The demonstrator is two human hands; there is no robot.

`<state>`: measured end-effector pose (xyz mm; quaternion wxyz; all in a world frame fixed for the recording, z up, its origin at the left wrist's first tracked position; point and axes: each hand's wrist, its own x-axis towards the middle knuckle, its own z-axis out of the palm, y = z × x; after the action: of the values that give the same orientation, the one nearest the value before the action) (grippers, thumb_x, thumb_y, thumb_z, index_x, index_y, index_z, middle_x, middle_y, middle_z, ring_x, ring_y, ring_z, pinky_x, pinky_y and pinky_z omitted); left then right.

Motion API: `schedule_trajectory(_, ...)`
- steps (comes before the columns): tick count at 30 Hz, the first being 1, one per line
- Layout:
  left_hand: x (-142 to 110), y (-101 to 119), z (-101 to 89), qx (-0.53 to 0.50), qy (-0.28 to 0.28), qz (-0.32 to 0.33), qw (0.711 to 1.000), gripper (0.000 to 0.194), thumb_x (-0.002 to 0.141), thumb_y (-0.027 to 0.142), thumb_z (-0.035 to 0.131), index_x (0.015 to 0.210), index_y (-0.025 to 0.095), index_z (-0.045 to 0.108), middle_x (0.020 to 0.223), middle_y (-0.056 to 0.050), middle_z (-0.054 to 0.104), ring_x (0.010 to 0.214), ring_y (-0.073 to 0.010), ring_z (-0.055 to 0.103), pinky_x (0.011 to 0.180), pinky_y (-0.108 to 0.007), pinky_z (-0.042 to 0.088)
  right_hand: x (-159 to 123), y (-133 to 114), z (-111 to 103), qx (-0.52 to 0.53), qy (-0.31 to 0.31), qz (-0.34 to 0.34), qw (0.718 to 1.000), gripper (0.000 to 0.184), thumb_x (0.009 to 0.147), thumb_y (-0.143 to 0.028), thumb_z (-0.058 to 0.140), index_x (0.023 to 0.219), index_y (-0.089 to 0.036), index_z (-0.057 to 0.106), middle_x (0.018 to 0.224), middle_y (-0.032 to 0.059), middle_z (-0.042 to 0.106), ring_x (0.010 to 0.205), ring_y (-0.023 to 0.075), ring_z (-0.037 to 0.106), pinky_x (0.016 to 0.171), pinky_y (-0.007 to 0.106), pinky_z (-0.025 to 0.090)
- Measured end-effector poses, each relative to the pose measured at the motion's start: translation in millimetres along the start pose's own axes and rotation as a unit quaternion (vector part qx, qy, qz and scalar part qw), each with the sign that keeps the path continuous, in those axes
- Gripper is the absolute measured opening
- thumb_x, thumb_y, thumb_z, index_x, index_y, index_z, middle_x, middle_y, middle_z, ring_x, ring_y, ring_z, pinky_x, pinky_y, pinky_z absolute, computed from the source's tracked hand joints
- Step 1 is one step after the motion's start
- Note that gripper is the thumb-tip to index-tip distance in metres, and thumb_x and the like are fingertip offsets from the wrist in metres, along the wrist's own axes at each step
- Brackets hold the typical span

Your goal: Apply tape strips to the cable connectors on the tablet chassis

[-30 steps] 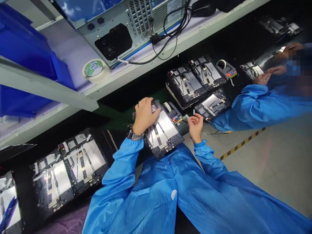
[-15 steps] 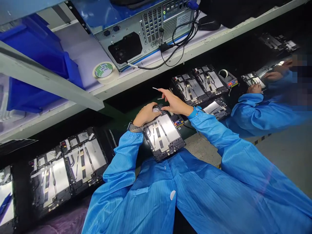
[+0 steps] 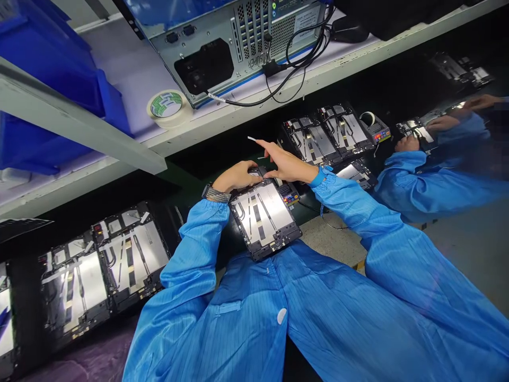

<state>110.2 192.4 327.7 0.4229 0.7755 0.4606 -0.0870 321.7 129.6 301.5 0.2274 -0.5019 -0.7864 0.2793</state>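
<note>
An opened tablet [image 3: 274, 212], showing silver plates, dark flex strips and a black board along its near edge, lies tilted in front of my body. My left hand [image 3: 237, 178] curls over its far left edge, thumb lying along the top; some fingertips are hidden. My right hand [image 3: 289, 163] rests its thumb at the far edge, close to the left thumb. The right index finger stretches away from that thumb, with a small white strip [image 3: 252, 138] sticking out from its tip. Beside the tablet, partly behind it, sits a small box with lit buttons [image 3: 291, 197].
Further opened tablets [image 3: 133, 254] lie at left, and others [image 3: 310, 140] at right beside a tape dispenser [image 3: 380, 133]. A shelf [image 3: 238, 118] holds a computer case, cables and a tape roll [image 3: 169, 107]. A co-worker's sleeve [image 3: 417, 180] and hands are at far right.
The view has shifted slightly, so the shelf and surrounding things sit a little differently. Both hands keep nearly the same pose at the tablet's far edge, and the white strip stays at my right index fingertip.
</note>
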Motion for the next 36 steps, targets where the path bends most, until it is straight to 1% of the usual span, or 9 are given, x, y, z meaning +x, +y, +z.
schedule_trajectory(4,-2.3,2.1,-2.9,-0.017,-0.015,-0.008,1.000,0.053,0.086,0.040,0.076,0.135,0.021,0.068,0.093,-0.005,0.079,0.079,-0.0218,0.074,0.065,-0.027,0.051,-1.4,3.7,0.7,0.008,0.003,0.002,1.000,0.111,0.088,-0.024,0.079,0.172,-0.028,0.006,0.147,0.0159,0.051,0.133,0.0371,0.058,0.114,0.063,0.050)
schedule_trajectory(7,-4.6,2.7,-3.4,-0.018,-0.020,0.002,1.000,0.047,0.087,0.043,0.075,0.130,0.022,0.071,0.089,-0.004,0.078,0.078,-0.0205,0.073,0.065,-0.026,0.050,-2.4,5.2,1.7,0.013,0.008,0.004,1.000,0.109,0.089,-0.026,0.078,0.172,-0.029,0.008,0.144,0.0148,0.052,0.128,0.0357,0.060,0.110,0.061,0.053)
schedule_trajectory(12,-7.4,3.6,-3.5,-0.020,-0.021,0.012,1.000,0.050,0.086,0.042,0.076,0.132,0.021,0.069,0.084,-0.003,0.076,0.072,-0.0184,0.069,0.062,-0.026,0.049,-1.0,12.3,7.5,0.023,0.016,0.004,1.000,0.108,0.087,-0.026,0.081,0.171,-0.028,0.013,0.139,0.0138,0.053,0.120,0.0329,0.063,0.106,0.058,0.056)
schedule_trajectory(17,-4.7,2.0,-5.5,-0.045,-0.027,-0.004,0.999,0.047,0.083,0.042,0.079,0.124,0.022,0.071,0.081,-0.001,0.074,0.070,-0.0180,0.068,0.060,-0.026,0.048,3.6,21.2,1.1,0.107,0.070,0.006,0.992,0.094,0.088,-0.026,0.077,0.165,-0.025,0.023,0.119,0.0076,0.065,0.093,0.0219,0.067,0.087,0.042,0.063)
schedule_trajectory(18,-3.6,1.4,-6.0,-0.046,-0.024,-0.003,0.999,0.046,0.081,0.042,0.081,0.122,0.022,0.072,0.084,-0.001,0.075,0.073,-0.0184,0.070,0.062,-0.026,0.050,4.6,20.2,-3.4,0.132,0.064,0.013,0.989,0.088,0.089,-0.024,0.076,0.162,-0.024,0.027,0.111,0.0051,0.067,0.085,0.0191,0.067,0.081,0.037,0.062)
schedule_trajectory(20,-1.5,0.0,-6.5,-0.045,-0.018,-0.003,0.999,0.047,0.079,0.041,0.083,0.120,0.023,0.073,0.089,-0.002,0.077,0.079,-0.0198,0.073,0.068,-0.027,0.052,6.8,13.8,-13.2,0.168,0.002,0.032,0.985,0.078,0.089,-0.019,0.074,0.156,-0.021,0.035,0.095,0.0003,0.069,0.074,0.0153,0.065,0.072,0.029,0.059)
schedule_trajectory(24,1.5,-1.6,-6.3,-0.033,-0.003,-0.004,0.999,0.049,0.076,0.042,0.085,0.121,0.024,0.075,0.097,-0.002,0.080,0.086,-0.0215,0.075,0.078,-0.028,0.055,15.3,-6.1,-22.2,0.148,-0.150,0.089,0.974,0.075,0.085,-0.010,0.074,0.151,-0.019,0.041,0.086,-0.0022,0.072,0.074,0.0144,0.068,0.069,0.023,0.054)
schedule_trajectory(30,2.9,-5.1,-5.7,-0.039,-0.012,0.006,0.999,0.049,0.076,0.041,0.084,0.121,0.024,0.075,0.100,-0.002,0.080,0.087,-0.0209,0.075,0.081,-0.028,0.056,35.9,-13.3,-12.3,0.030,-0.192,0.089,0.977,0.088,0.085,-0.005,0.075,0.161,-0.017,0.031,0.092,0.0002,0.075,0.079,0.0173,0.071,0.070,0.025,0.053)
schedule_trajectory(36,5.0,-9.4,-5.0,-0.035,-0.006,0.020,0.999,0.051,0.076,0.041,0.083,0.124,0.024,0.075,0.102,-0.003,0.080,0.090,-0.0227,0.075,0.082,-0.029,0.056,42.5,-25.7,-14.7,-0.035,-0.212,0.096,0.972,0.092,0.087,-0.005,0.077,0.164,-0.014,0.027,0.099,0.0055,0.077,0.084,0.0199,0.072,0.071,0.028,0.054)
